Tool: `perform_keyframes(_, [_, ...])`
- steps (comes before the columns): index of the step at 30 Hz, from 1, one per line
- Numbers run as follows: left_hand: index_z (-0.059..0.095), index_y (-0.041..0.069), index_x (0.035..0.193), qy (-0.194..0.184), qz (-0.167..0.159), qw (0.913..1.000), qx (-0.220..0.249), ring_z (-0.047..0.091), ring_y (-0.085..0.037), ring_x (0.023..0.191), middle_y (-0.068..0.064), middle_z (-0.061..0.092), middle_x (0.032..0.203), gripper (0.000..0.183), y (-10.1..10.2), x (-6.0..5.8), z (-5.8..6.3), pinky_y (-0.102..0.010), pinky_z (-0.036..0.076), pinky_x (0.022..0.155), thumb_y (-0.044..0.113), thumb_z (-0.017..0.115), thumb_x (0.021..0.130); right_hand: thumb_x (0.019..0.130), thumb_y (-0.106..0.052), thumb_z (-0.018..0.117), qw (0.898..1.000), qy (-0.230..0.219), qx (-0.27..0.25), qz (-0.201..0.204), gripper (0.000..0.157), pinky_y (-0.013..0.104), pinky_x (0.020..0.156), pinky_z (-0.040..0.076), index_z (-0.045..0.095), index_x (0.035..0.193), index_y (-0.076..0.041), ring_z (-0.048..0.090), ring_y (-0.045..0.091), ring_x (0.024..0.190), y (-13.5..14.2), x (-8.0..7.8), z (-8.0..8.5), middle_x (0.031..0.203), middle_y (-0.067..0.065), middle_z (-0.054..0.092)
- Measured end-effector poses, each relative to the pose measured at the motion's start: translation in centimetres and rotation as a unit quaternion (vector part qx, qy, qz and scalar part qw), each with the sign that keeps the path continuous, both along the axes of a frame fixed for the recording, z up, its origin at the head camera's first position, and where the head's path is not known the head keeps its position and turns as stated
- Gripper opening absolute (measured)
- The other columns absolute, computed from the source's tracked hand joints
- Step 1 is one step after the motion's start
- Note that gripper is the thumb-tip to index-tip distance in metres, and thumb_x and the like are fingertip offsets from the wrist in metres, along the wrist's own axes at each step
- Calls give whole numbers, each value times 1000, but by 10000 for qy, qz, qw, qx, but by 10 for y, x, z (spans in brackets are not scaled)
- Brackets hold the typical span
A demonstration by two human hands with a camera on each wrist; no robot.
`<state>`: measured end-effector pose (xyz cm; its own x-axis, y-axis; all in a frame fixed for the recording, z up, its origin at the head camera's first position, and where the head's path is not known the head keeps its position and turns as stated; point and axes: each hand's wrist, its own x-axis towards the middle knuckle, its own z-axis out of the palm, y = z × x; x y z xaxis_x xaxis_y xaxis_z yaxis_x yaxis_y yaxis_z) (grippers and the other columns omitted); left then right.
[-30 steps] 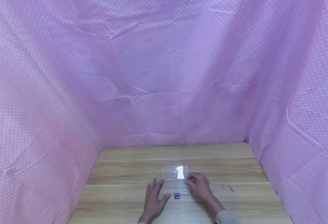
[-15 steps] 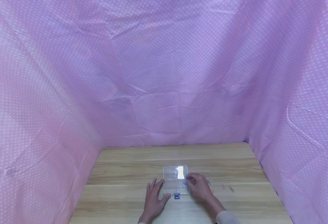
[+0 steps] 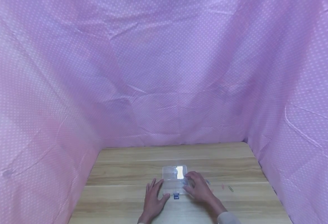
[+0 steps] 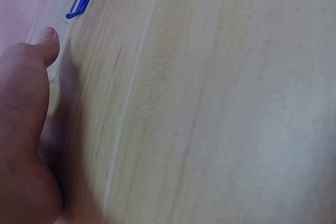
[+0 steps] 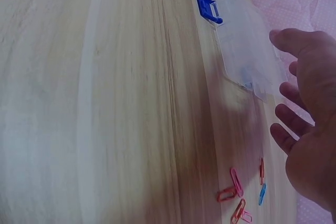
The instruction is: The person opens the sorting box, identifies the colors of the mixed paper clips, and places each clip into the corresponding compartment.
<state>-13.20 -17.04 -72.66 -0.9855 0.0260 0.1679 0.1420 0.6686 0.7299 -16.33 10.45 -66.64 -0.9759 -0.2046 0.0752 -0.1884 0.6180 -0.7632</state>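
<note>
A clear plastic compartment box (image 3: 168, 188) lies on the table with its lid (image 3: 169, 172) folded back and a blue latch (image 3: 176, 196) at the front. Blue paper clips (image 3: 185, 183) lie in its right part. My left hand (image 3: 153, 199) rests against the box's left end, thumb (image 4: 48, 36) at the front edge and fingers extended along the side. Over the right end is my right hand (image 3: 199, 188); its thumb and forefinger are spread apart with nothing between them, and the other fingers are loosely bent in the right wrist view.
Loose paper clips lie right of the box: a blue one (image 3: 207, 182), a pink one (image 3: 223, 186) and a green one (image 3: 231, 189). The right wrist view shows several more, including an orange one (image 5: 226, 194). Polka-dot cloth (image 3: 177, 118) surrounds the wooden table (image 3: 124, 174).
My right thumb and forefinger, earlier together at the box's right end, have parted. A blue clip has been let go into the right part. The left hand stays in place.
</note>
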Motion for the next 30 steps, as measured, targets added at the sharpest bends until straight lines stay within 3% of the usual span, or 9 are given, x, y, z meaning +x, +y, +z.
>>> perform_keyframes(3, [66, 23, 156, 254, 52, 9997, -24, 46, -46, 164, -8, 71, 159, 74, 1, 1, -3, -12, -14, 139, 44, 91, 90, 94, -31, 91, 9998, 137, 124, 68, 56, 68, 129, 50, 73, 142, -11, 63, 39, 145, 2, 2, 2, 150, 12, 72])
perform_keyframes(6, [66, 23, 156, 202, 59, 9998, -10, 46, -46, 165, -8, 71, 159, 74, 1, 2, -3, -36, -1, 149, 43, 91, 90, 96, -35, 90, 9995, 213, 220, 82, 59, 68, 130, 49, 72, 146, -10, 62, 39, 147, 6, 5, 5, 152, 13, 71])
perform_keyframes(9, [65, 21, 157, 65, 14, 10000, 42, 44, -46, 166, -9, 70, 160, 74, 1, 2, -1, -61, 10, 146, 42, 91, 91, 97, -40, 88, 9993, 230, 277, 47, 62, 68, 132, 47, 70, 149, -10, 61, 41, 149, 9, 7, 7, 155, 15, 70])
perform_keyframes(13, [64, 21, 158, -71, -15, 10000, 53, 42, -45, 168, -9, 69, 162, 74, 0, 2, 1, -69, 13, 143, 42, 91, 92, 100, -44, 85, 9995, 142, 284, -19, 65, 70, 134, 44, 67, 153, -11, 58, 43, 153, 14, 10, 6, 160, 16, 67])
perform_keyframes(19, [65, 20, 157, 17, -24, 10000, 38, 43, -46, 166, -10, 70, 160, 73, 1, 3, 1, -71, 15, 141, 42, 91, 92, 101, -46, 83, 9993, 213, 295, 5, 67, 72, 134, 42, 64, 157, -13, 56, 44, 154, 24, 16, 4, 161, 17, 65])
perform_keyframes(30, [63, 21, 159, -232, -49, 9997, 7, 40, -45, 169, -10, 67, 164, 73, 1, 2, 4, -68, 13, 145, 44, 89, 95, 102, -48, 81, 9981, 164, 586, -103, 71, 71, 138, 37, 61, 160, -13, 52, 43, 159, 39, 22, 4, 166, 15, 62])
